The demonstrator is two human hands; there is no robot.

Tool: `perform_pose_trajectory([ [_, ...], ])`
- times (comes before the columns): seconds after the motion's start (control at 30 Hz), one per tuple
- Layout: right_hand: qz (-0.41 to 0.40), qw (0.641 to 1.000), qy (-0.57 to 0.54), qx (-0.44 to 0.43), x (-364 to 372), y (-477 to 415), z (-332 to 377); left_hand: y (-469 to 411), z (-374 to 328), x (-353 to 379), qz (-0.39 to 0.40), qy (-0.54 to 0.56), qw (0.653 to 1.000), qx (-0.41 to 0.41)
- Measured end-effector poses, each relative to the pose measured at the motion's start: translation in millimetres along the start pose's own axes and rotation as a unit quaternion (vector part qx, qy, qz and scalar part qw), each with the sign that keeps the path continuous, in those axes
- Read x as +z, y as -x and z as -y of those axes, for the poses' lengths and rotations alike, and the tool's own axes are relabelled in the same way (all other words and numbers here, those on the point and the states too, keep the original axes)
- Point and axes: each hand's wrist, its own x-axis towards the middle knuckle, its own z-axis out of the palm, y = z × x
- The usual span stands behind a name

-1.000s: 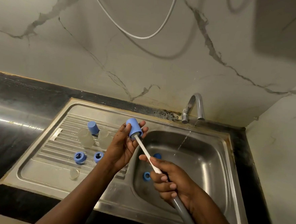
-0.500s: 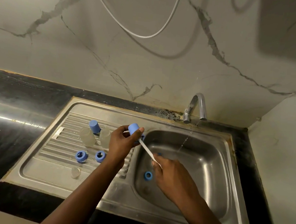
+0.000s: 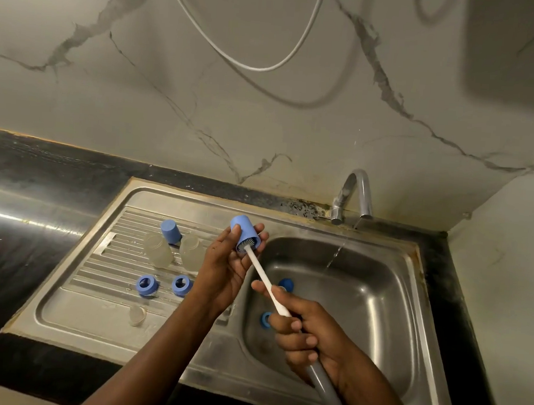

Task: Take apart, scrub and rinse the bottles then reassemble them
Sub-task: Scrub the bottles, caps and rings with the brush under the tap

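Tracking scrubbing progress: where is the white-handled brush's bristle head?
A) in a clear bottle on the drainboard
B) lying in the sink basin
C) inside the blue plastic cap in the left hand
C: the bristles sit in the blue plastic cap the left hand holds.

Your sink [image 3: 394,306] is glossy steel and your counter [image 3: 19,248] is polished black. The blue cap [image 3: 243,232] and brush handle [image 3: 263,278] are probably matt plastic.

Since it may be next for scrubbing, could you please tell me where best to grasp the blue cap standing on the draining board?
Pinch the blue cap by its round side wall, near the closed top, coming from above: it stands closed end up, and two clear bottles stand close before it.
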Motion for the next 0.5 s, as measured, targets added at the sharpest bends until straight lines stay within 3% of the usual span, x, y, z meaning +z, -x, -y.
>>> perform_pose_trajectory([
  [0.07,0.026,0.999,-0.043,0.012,-4,-3,-2,-4,3,-6,0.022,0.034,0.999,-0.019],
  [0.17,-0.016,1.000,0.001,-0.003,-6,-1,1,-6,6,-9,0.014,0.011,0.999,-0.032],
  [0.3,-0.134,0.974,0.171,-0.066,-4,5,4,-6,6,-5,-0.094,-0.189,0.977,0.043],
  [0.4,-0.226,0.907,0.334,-0.118,-9,2,-1,-6,1,-2,-0.130,-0.334,0.929,0.088],
  [0.5,-0.277,0.772,0.546,-0.171,-15,-6,-3,-2,0,9,-0.151,-0.400,0.899,0.100],
])
